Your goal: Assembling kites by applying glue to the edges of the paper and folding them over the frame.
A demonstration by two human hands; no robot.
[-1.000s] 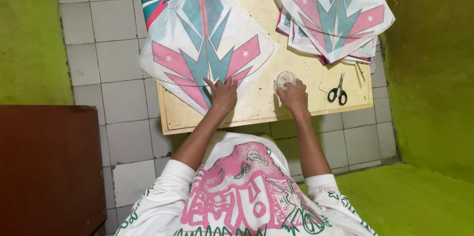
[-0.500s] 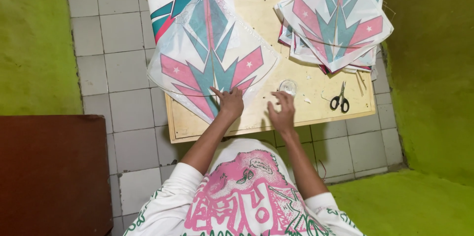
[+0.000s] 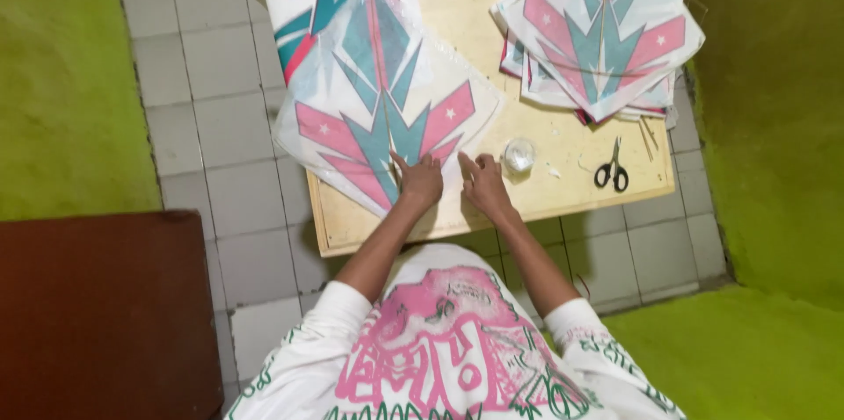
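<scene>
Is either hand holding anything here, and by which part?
Nothing is gripped. The left hand presses flat on the kite sheet near its lower corner; the right hand rests open at that sheet's lower right edge.

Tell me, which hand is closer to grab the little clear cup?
The right hand, probably. It rests on the kite sheet's lower edge, right beside the small clear cup. The left hand lies flat on the sheet, farther from the cup.
</scene>
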